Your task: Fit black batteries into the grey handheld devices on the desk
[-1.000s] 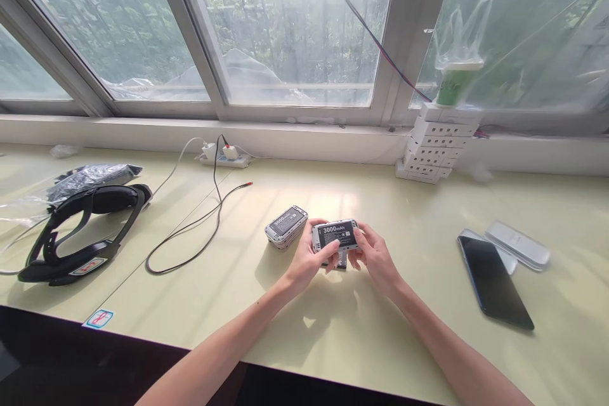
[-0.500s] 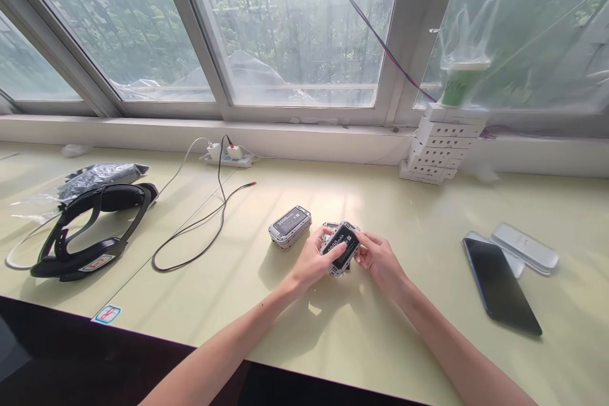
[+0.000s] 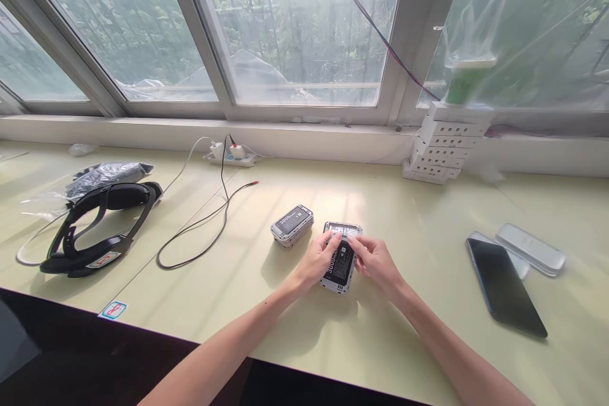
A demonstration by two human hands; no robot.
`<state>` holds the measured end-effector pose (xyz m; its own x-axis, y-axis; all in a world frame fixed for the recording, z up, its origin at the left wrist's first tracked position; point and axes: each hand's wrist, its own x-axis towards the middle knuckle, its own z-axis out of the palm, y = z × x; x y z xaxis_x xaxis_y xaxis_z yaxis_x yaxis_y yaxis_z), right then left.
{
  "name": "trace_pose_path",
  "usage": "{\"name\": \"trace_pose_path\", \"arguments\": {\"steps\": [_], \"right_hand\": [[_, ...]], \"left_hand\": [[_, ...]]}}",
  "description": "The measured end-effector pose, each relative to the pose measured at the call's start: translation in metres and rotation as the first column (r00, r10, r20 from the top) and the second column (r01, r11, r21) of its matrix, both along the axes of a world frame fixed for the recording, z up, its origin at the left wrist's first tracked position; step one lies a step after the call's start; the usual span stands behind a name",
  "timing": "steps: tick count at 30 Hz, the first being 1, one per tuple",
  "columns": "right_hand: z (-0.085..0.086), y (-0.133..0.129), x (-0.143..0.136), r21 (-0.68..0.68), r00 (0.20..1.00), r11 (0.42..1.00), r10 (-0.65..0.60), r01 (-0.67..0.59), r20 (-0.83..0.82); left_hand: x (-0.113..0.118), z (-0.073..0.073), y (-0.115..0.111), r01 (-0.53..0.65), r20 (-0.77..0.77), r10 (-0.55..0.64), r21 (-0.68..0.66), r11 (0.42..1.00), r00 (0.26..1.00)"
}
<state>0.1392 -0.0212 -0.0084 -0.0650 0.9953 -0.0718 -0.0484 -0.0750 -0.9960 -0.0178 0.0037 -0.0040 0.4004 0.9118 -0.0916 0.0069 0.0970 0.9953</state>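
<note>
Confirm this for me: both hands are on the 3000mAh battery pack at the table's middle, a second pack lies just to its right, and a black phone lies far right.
Not quite. In the head view both the left hand and right hand are on the battery pack, and the black phone lies far right, but the second pack lies just to its left, not right.

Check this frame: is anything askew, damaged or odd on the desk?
Nothing looks damaged or spilled. Both hands, left hand and right hand, hold a battery pack. The white boxes are stacked unevenly, and a cable lies loose.
</note>
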Motion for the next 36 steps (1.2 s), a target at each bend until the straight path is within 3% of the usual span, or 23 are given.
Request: {"name": "trace_pose_path", "arguments": {"steps": [26,32,36], "right_hand": [[-0.0011,-0.0005,-0.0029,0.022,1.000,1.000,0.002,-0.001,-0.030],[-0.0004,-0.0011,-0.0041,0.038,0.999,0.999,-0.035,0.035,0.011],[-0.0011,0.0001,-0.0021,0.073,0.991,0.989,-0.132,0.131,0.002]], "left_hand": [[0.0005,-0.0010,-0.0001,-0.038,0.028,0.038,0.007,0.999,0.999],[0.0001,-0.0031,0.0012,-0.023,0.020,0.023,0.015,1.000,1.000],[-0.0008,-0.0027,0.0004,-0.050,-0.037,0.052,0.060,0.997,0.998]]}}
